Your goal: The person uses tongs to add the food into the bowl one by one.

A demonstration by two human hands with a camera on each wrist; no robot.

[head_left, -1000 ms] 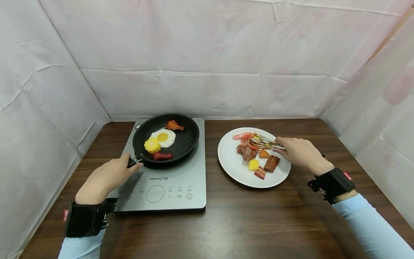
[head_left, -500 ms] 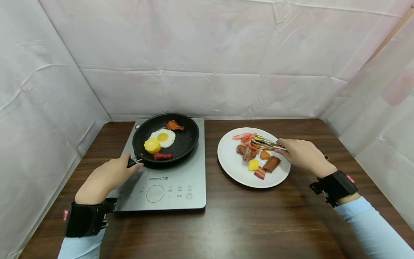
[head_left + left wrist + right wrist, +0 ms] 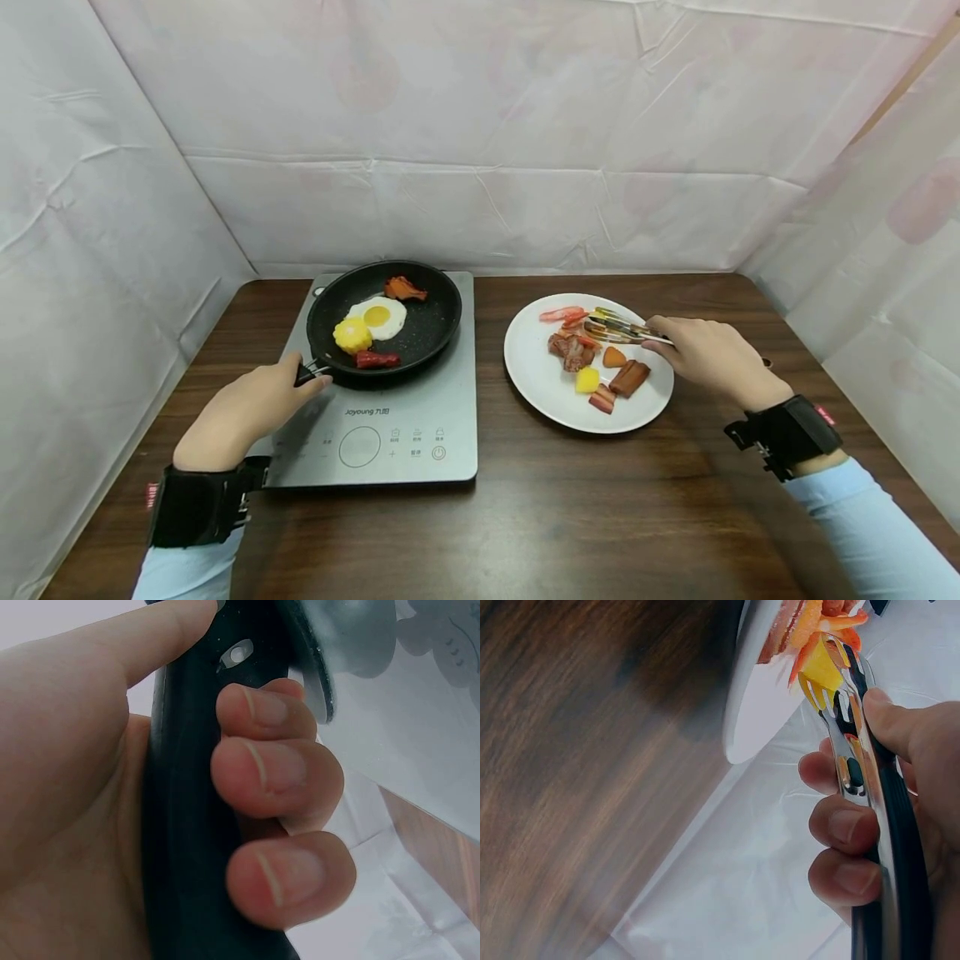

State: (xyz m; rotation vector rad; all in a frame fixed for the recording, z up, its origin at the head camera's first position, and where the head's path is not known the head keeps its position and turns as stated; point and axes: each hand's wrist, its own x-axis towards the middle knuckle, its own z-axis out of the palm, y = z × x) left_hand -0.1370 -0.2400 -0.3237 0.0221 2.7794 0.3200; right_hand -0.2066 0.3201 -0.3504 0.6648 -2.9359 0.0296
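Note:
A black frying pan (image 3: pixel 420 329) sits on a grey induction cooker (image 3: pixel 442 417), holding a fried egg (image 3: pixel 377 317), corn (image 3: pixel 352 335), a sausage (image 3: pixel 377 359) and a chicken piece (image 3: pixel 403 289). My left hand (image 3: pixel 243 410) grips the pan handle (image 3: pixel 187 847), fingers wrapped round it. My right hand (image 3: pixel 708 357) holds metal tongs (image 3: pixel 618 327) over the white plate (image 3: pixel 536 383). The tong tips (image 3: pixel 832 671) pinch an orange-red food piece at the plate's far side. More meat and vegetable pieces lie on the plate.
The dark wooden table (image 3: pixel 570 517) is enclosed by white sheeting at the back and both sides. The cooker's touch panel (image 3: pixel 375 446) faces me. Bare tabletop lies in front of the cooker and plate.
My right hand and the tongs have drawn slightly right and back over the plate, tips still on the food. My left hand has stayed on the pan handle.

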